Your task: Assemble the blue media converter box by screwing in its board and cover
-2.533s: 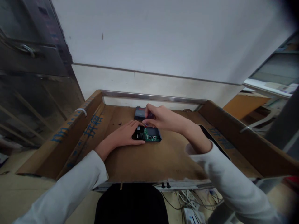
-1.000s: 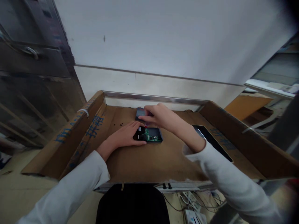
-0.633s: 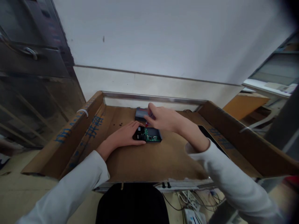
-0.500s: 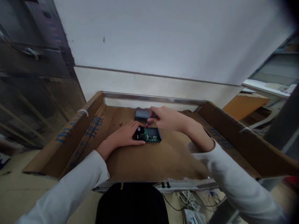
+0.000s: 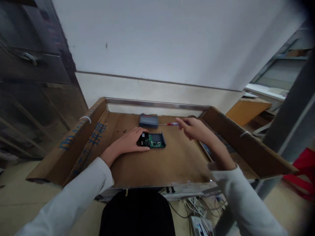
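An opened black electronics case (image 5: pixel 163 140) with a green circuit board (image 5: pixel 156 143) inside lies on the cardboard. Around its left end my left hand (image 5: pixel 130 141) is closed, thumb at the near edge and fingers at the far edge. To the right and a little beyond the case, my right hand (image 5: pixel 193 127) grips a screwdriver (image 5: pixel 173 124) by its red and clear handle. The thin shaft points left, apart from the board. Behind the case sits a dark grey cover (image 5: pixel 148 121). Several tiny dark screws (image 5: pixel 121 131) lie to the left.
Cardboard walls (image 5: pixel 86 131) rise on the left and right of the work surface, and a metal strip (image 5: pixel 157 104) runs along the back by the wall. A flat object (image 5: pixel 206 150) lies partly under my right forearm. Cables and power strips (image 5: pixel 197 206) are below the front edge.
My right hand has moved right, away from the case, and the screwdriver has swung from pointing down at the board to lying nearly level. My left hand stays on the case.
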Tool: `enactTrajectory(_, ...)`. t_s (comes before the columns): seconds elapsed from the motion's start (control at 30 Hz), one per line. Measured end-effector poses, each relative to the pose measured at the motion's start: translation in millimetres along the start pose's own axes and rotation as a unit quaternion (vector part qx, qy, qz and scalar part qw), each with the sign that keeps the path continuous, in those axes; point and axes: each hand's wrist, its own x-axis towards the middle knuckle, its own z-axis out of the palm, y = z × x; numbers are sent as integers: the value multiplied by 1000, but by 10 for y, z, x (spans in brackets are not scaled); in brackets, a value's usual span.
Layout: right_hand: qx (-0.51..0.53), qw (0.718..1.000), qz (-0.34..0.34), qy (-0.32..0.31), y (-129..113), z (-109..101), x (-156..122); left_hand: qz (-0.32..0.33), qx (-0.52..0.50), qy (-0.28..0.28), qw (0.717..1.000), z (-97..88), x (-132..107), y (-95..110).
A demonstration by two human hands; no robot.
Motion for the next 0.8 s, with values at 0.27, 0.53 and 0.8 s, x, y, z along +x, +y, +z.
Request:
enactTrajectory(0.27,-157,960,89,213,501,701,-107,23,66,26,997,8,10,43)
enactTrajectory(0.53,320,945,-49,-36,79,737,-67,165,207,85,961,-29,-41,213)
enactTrajectory(0.8,582,712,-6,-393,90,455,-148,163,170,67,970,-3,26,240)
